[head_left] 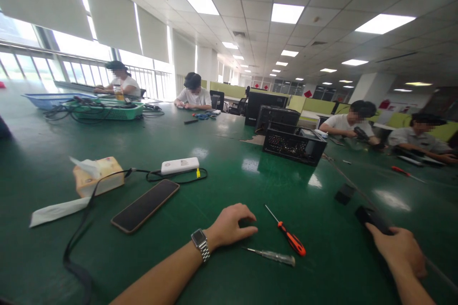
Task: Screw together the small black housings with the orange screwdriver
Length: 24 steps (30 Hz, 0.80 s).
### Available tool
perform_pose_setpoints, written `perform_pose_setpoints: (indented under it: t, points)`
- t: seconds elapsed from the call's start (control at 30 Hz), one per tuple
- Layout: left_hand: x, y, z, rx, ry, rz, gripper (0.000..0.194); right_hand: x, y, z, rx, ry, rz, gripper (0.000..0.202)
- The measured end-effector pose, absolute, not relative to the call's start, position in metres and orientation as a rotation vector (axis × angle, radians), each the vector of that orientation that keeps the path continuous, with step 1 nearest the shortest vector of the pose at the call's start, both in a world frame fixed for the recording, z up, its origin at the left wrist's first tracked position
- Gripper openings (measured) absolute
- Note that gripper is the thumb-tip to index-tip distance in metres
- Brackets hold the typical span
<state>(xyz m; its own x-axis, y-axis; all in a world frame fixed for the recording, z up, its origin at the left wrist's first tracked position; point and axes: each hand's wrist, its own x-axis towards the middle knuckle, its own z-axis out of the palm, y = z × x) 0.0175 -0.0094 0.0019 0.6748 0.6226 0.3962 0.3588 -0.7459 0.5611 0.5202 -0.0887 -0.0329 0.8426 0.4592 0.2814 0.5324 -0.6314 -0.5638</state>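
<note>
My left hand (231,225), with a watch (201,244) on its wrist, rests on the green tabletop (200,276). Its fingers curve loosely, thumb apart, and nothing is in them. Just to its right lie an orange-and-black screwdriver (291,238) and a slim screwdriver with a clear handle (274,256). At the right, my right hand (402,250) grips a long black object (372,219); blur and the hand hide its kind. A small black block (345,194) sits on the table beyond that hand.
A phone (146,206), tissue pack (100,176) and white cabled device (180,166) lie to the left. Open computer cases (295,145) stand ahead. Green (107,110) and blue baskets (53,100) with cables are at far left. Several people (195,95) sit around the table.
</note>
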Motion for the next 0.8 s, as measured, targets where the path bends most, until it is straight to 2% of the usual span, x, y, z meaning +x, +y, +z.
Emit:
perform_pose_setpoints:
  t: [0.1, 0.33, 0.43, 0.57, 0.67, 0.73, 0.8]
  points:
    - [0.023, -0.015, 0.003, 2.597, 0.562, 0.628, 0.031, 0.466, -0.076, -0.02, -2.298, -0.895, -0.016, 0.069]
    - [0.032, -0.024, -0.004, 2.686, 0.386, 0.518, 0.014, 0.311, -0.058, -0.003, -1.608, -1.749, 0.134, 0.044]
    - [0.031, -0.023, -0.006, 2.599, 0.42, 0.646, 0.019, 0.273, -0.065, 0.002, -1.493, -1.988, 0.097, 0.036]
    - [0.027, -0.018, -0.003, 2.414, 0.744, 0.992, 0.029, 0.253, -0.072, 0.008, -1.476, -2.058, 0.089, 0.035]
    - [0.024, -0.013, 0.002, 2.349, 0.896, 1.14, 0.026, 0.249, -0.075, 0.011, -1.484, -2.066, 0.125, 0.036]
    - [0.022, -0.01, 0.003, 2.365, 0.881, 1.088, 0.049, 0.248, -0.077, 0.013, -1.48, -2.08, 0.167, 0.037]
    - [0.021, -0.008, 0.002, 2.385, 0.882, 0.994, 0.058, 0.251, -0.078, 0.012, -1.496, -2.08, 0.2, 0.049]
